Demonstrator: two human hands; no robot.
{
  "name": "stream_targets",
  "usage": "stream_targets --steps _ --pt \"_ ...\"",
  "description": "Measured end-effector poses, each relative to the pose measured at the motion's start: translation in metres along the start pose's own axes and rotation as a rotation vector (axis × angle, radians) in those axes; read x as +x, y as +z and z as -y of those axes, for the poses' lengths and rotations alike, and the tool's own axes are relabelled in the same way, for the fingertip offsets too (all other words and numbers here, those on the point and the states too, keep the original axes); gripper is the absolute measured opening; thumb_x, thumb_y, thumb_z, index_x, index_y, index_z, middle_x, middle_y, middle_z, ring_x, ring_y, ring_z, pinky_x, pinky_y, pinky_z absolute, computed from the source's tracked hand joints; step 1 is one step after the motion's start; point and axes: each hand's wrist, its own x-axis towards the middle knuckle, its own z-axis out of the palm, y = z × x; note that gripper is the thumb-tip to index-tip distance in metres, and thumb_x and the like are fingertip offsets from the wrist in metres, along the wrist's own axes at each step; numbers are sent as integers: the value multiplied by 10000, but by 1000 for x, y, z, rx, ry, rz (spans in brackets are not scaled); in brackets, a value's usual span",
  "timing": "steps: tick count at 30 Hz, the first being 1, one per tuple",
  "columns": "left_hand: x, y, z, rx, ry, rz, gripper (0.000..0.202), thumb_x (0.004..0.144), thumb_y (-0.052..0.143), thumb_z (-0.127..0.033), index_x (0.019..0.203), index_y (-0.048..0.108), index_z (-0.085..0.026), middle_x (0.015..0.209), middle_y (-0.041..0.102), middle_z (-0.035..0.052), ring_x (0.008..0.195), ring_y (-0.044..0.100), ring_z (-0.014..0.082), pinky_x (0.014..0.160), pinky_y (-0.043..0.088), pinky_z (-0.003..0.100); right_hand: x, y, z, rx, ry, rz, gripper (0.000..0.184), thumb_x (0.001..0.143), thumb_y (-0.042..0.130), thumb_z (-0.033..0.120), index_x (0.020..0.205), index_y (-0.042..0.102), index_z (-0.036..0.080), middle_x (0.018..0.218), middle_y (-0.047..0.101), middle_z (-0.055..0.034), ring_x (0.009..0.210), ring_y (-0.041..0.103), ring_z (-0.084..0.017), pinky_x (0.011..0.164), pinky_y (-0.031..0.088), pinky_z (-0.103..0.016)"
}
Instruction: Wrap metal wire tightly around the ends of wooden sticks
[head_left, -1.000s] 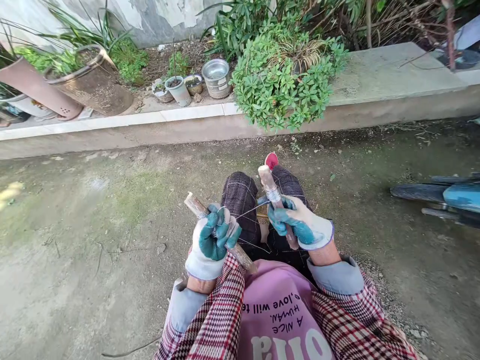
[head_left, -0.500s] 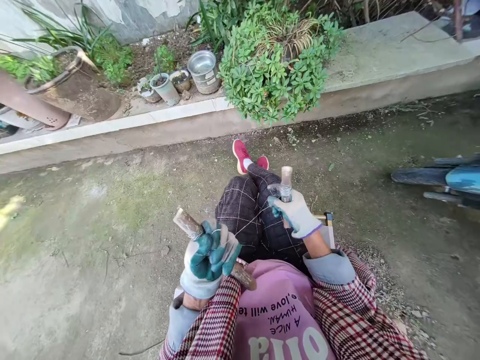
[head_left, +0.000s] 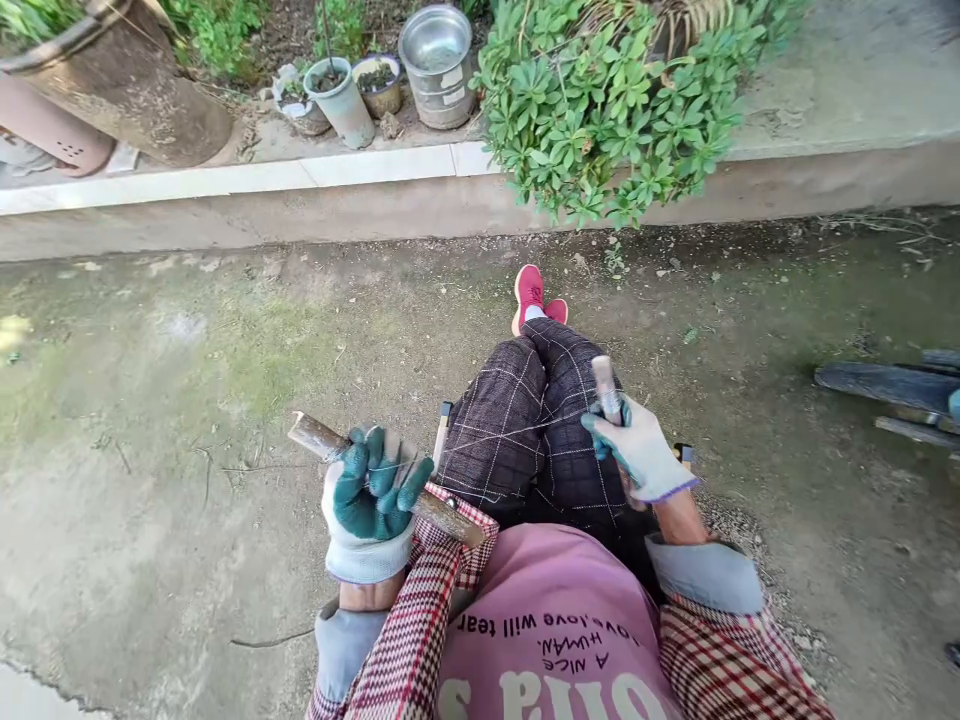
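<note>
My left hand (head_left: 371,500), in a white glove with a teal palm, is closed round a brown wooden stick (head_left: 315,436) that lies slanted, its far end pointing left. My right hand (head_left: 637,448), gloved the same way, grips a second stick (head_left: 604,388) held nearly upright, with wire wound round it. A thin wire (head_left: 517,425) stretches taut between the two sticks, across my crossed legs in dark checked trousers (head_left: 525,420). Both hands are held apart above my lap.
Bare concrete ground lies all round me. A low kerb (head_left: 300,175) runs across the back with pots (head_left: 345,95), a metal bucket (head_left: 439,65) and a leafy green bush (head_left: 615,110). Part of a dark vehicle (head_left: 892,390) sits at the right edge.
My hands have moved apart, the left going left and the right going right and lower. The wire between the sticks is drawn longer. The view has tilted down.
</note>
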Motion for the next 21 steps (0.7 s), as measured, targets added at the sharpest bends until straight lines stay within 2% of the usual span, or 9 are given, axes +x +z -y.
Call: stream_targets --steps 2,4,6,7,10,12,14,17,21 --pt "2 3 6 33 -48 17 474 859 848 -305 683 421 -198 538 237 -107 406 146 46 386 352 145 -4 -5 -6 -227 -100 203 257 789 840 380 811 619 252 611 636 21 504 599 -191 477 501 -334" --pt "5 8 16 42 -140 56 460 855 848 -304 678 436 -198 536 257 -105 401 153 44 372 349 152 -9 -8 -2 -418 -321 338 148 818 827 291 934 749 243 847 793 -84 732 742 -265 645 586 -384" --pt "8 13 29 33 -234 109 427 868 828 -336 690 463 -206 528 310 -97 390 195 52 354 349 163 -16 -8 14 -511 -454 291 136 877 773 253 1009 804 238 1050 825 -146 946 783 -327 818 614 -446" --pt "9 15 35 27 -263 124 400 875 816 -342 706 478 -209 530 335 -95 385 210 52 350 353 165 -19 -7 26 -522 -484 235 132 899 752 251 1013 817 242 1074 825 -147 985 783 -338 859 616 -464" --pt "8 19 48 37 -326 168 392 852 806 -367 703 478 -215 526 368 -88 377 250 56 333 353 177 -32 0 71 -348 -555 185 190 958 694 267 1099 821 277 1135 827 -73 1060 780 -300 971 613 -466" --pt "5 19 52 83 -342 163 399 817 819 -386 692 480 -216 517 387 -82 379 291 61 336 366 188 -41 9 99 -223 -624 281 192 983 698 317 1129 822 296 1126 824 -41 1043 783 -265 954 631 -425" --pt "2 19 52 152 -326 107 397 778 849 -408 708 509 -213 511 413 -78 384 346 69 358 402 204 -48 22 118 -185 -709 381 185 975 737 318 1135 826 293 1117 822 -30 1031 783 -238 944 634 -383" --pt "-2 20 51 226 -328 67 430 715 899 -458 743 548 -212 509 467 -66 390 431 97 390 466 251 -53 42 129 -181 -756 485 163 965 768 293 1114 833 285 1071 816 -20 964 778 -200 915 630 -343" --pt "-2 20 50 209 -314 98 356 729 881 -414 816 605 -208 515 506 -66 363 383 79 379 447 247 -52 53 122 -135 -724 440 63 954 771 259 957 834 253 964 812 -15 879 771 -191 865 641 -342"
